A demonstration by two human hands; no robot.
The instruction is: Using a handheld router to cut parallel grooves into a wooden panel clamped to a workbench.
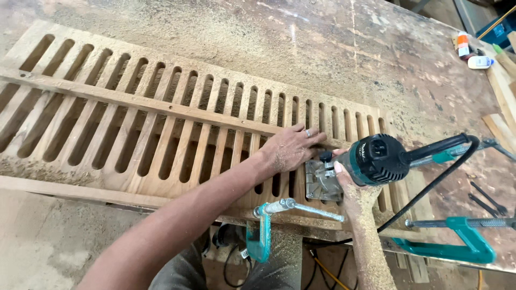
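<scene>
I have my right hand (352, 185) wrapped around the teal-and-black trim router (371, 161), whose square base sits on the slotted wooden panel (161, 129) near its right end, while my left hand (293, 147) lies flat and open on the panel just left of the router, holding nothing. I judge a slot is being routed, so the next move calls for a steady push along the guide batten (134, 102). One router, one panel and two teal clamps (263, 231) at the desk (349, 48) edge below the router.
</scene>
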